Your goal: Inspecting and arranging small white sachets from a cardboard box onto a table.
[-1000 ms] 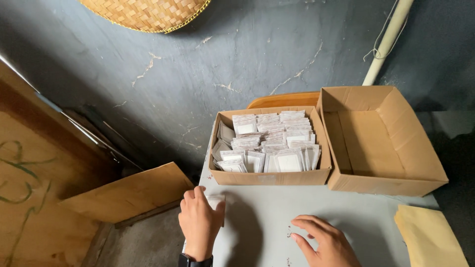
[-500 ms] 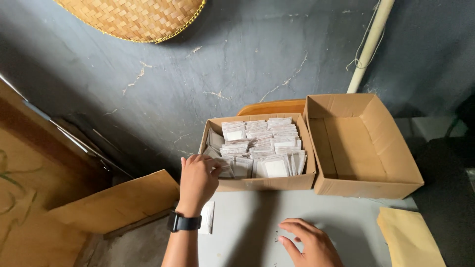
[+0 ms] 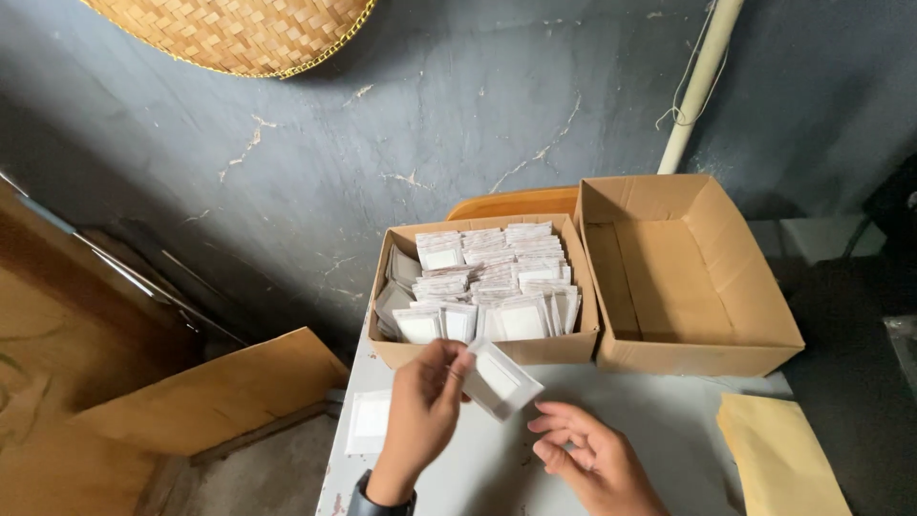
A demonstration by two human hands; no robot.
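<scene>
Above the table [image 3: 458, 478], left-hand fingers [image 3: 449, 368] pinch a flat white packet [image 3: 499, 379]; right fingers [image 3: 559, 430] spread.

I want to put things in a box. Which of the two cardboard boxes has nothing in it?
The cardboard box on the right has nothing in it: only its bare brown bottom shows. The left box, right beside it, is packed with small white packets.

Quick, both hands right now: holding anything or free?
Left hand: closed on a white packet, held up in front of the full box.
Right hand: open, holding nothing, fingers spread just over the table.
</scene>
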